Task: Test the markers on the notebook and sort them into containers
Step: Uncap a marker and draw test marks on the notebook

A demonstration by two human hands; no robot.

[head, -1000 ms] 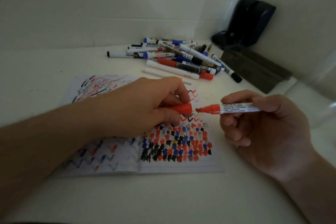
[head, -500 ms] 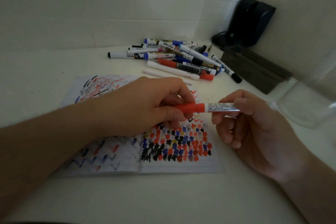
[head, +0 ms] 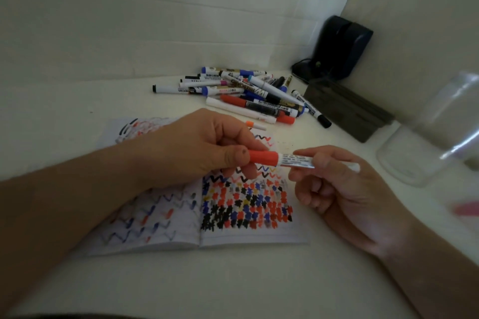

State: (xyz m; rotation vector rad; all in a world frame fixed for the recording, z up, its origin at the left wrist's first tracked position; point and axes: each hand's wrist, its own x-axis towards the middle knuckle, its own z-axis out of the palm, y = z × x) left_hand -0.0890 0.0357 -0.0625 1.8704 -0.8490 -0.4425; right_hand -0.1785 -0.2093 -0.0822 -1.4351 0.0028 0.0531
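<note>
Both my hands hold one red marker [head: 295,160] level above the open notebook [head: 246,215]. My left hand [head: 197,147] pinches its red cap [head: 263,157], which sits on the marker. My right hand [head: 342,189] grips the white printed barrel between thumb and fingers. The notebook pages are covered with red, blue and black test marks. A pile of several markers [head: 248,93] lies on the table behind the notebook. A clear container [head: 425,142] stands at the right.
A dark rectangular tray [head: 347,111] lies at the back right, with a black device [head: 337,49] in the corner behind it. White walls close the table at the back and right. A blurred pink thing [head: 466,208] shows at the right edge.
The bare red tip and the cap were apart one second ago. My hands came together and the cap now covers the tip.
</note>
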